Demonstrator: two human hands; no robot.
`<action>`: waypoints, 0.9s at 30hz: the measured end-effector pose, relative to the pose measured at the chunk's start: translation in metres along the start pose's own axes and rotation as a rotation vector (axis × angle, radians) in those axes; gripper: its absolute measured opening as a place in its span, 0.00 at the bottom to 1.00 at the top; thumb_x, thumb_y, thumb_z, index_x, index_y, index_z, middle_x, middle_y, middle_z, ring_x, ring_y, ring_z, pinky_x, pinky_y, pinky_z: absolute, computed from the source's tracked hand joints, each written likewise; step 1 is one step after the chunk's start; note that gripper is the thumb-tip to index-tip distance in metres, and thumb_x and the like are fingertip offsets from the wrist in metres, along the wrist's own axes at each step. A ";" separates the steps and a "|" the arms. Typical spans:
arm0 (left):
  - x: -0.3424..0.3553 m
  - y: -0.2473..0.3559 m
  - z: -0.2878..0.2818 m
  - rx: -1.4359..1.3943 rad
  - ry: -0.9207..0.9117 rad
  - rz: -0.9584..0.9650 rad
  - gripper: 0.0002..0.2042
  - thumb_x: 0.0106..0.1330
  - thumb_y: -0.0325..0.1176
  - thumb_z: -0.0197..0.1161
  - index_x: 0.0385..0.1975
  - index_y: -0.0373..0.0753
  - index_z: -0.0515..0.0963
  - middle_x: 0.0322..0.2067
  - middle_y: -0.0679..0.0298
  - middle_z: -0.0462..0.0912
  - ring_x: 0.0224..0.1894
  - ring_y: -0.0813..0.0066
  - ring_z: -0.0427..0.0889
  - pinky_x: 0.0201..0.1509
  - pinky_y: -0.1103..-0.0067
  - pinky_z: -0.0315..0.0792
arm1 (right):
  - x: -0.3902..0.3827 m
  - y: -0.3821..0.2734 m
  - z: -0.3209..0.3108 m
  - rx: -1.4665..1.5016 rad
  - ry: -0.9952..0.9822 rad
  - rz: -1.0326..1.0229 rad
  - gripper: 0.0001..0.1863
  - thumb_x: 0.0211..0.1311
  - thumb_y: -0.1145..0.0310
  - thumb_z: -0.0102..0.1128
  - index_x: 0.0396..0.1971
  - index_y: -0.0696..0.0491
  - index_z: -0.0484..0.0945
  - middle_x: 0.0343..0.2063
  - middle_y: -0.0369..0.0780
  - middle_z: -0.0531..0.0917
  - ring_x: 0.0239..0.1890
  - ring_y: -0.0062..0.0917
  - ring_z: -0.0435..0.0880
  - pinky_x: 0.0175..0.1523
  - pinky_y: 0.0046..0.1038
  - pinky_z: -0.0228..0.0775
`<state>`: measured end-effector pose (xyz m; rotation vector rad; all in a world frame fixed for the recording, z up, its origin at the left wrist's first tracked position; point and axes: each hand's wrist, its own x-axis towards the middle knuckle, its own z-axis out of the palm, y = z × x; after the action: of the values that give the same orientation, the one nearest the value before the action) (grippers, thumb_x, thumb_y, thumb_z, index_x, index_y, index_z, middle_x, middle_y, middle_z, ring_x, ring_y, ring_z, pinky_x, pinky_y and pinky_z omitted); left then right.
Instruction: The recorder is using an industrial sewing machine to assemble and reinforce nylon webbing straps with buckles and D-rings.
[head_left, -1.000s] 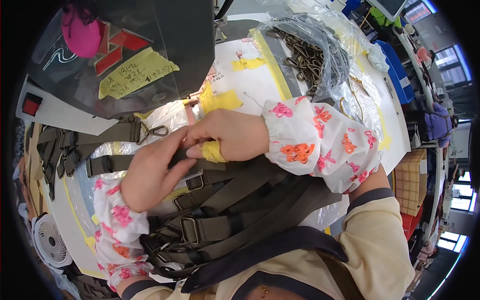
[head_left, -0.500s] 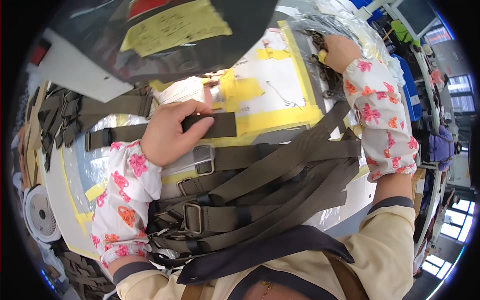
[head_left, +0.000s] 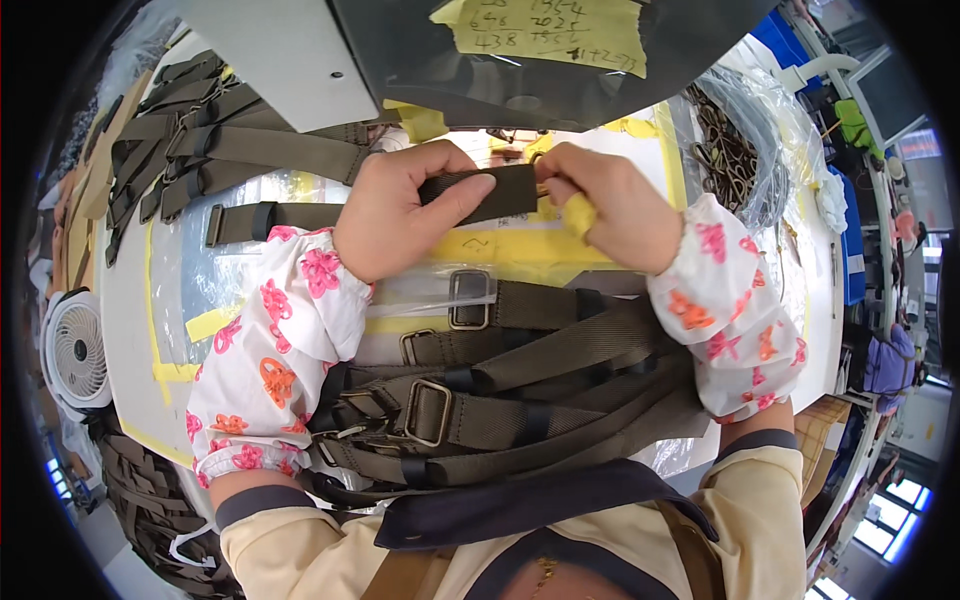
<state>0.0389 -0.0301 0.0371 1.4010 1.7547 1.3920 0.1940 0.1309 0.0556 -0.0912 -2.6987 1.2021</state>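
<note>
Pinching the dark olive strap [head_left: 505, 193] between thumb and fingers, your left hand [head_left: 405, 215] sits toward 11 o'clock in the head view, the strap's cut end pointing to 3 o'clock. Your right hand [head_left: 625, 212], toward 2 o'clock, pinches a brass-coloured metal piece [head_left: 543, 190] at that end; its full shape is hidden by your fingers. A yellow wrap [head_left: 579, 214] circles one digit of your right hand. At 12 o'clock, just beyond your hands, stands a dark machine [head_left: 540, 85] bearing a yellow note [head_left: 545, 32]. Toward 6 o'clock from your hands, a strap pile [head_left: 560, 350] with rectangular buckles covers part of the white counter [head_left: 125, 320]. More straps [head_left: 290, 145] lie at 10 o'clock, a clear bag [head_left: 725, 145] of metal clasps at 2, and a white fan [head_left: 78, 348] at 9.
</note>
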 end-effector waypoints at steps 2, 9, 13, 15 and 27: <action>0.002 0.003 0.000 0.075 0.069 -0.041 0.09 0.55 0.33 0.62 0.26 0.32 0.76 0.14 0.63 0.74 0.17 0.85 0.68 0.22 0.84 0.65 | -0.001 -0.008 0.008 -0.017 0.008 0.122 0.06 0.55 0.76 0.52 0.32 0.61 0.67 0.23 0.40 0.74 0.27 0.22 0.76 0.36 0.24 0.69; 0.001 0.014 0.008 0.366 -0.010 -0.035 0.08 0.52 0.32 0.62 0.24 0.34 0.75 0.16 0.56 0.76 0.17 0.64 0.77 0.23 0.76 0.69 | -0.003 -0.011 0.022 0.057 0.155 0.171 0.09 0.50 0.79 0.56 0.30 0.60 0.66 0.22 0.42 0.76 0.27 0.30 0.79 0.34 0.26 0.70; -0.002 0.020 0.015 0.337 -0.027 -0.062 0.07 0.53 0.31 0.59 0.29 0.35 0.74 0.18 0.53 0.76 0.22 0.54 0.78 0.25 0.70 0.70 | -0.005 -0.017 0.037 -0.037 0.184 0.048 0.11 0.49 0.78 0.59 0.30 0.58 0.65 0.23 0.42 0.77 0.27 0.37 0.79 0.33 0.29 0.71; -0.001 0.025 0.010 0.283 -0.055 -0.066 0.07 0.53 0.31 0.58 0.30 0.35 0.73 0.18 0.53 0.77 0.22 0.54 0.78 0.25 0.69 0.70 | -0.005 -0.019 0.042 0.050 0.334 -0.077 0.12 0.49 0.78 0.58 0.33 0.58 0.66 0.23 0.43 0.77 0.25 0.37 0.79 0.32 0.29 0.71; -0.007 0.028 0.014 0.343 -0.049 0.092 0.05 0.59 0.28 0.56 0.32 0.36 0.71 0.19 0.57 0.77 0.21 0.59 0.77 0.23 0.75 0.68 | -0.006 -0.019 0.036 0.664 0.178 0.470 0.15 0.67 0.63 0.43 0.26 0.59 0.67 0.16 0.35 0.71 0.15 0.15 0.71 0.19 0.17 0.62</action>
<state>0.0650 -0.0320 0.0561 1.6966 1.9869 1.1255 0.1936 0.0916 0.0453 -0.7189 -2.0505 2.0388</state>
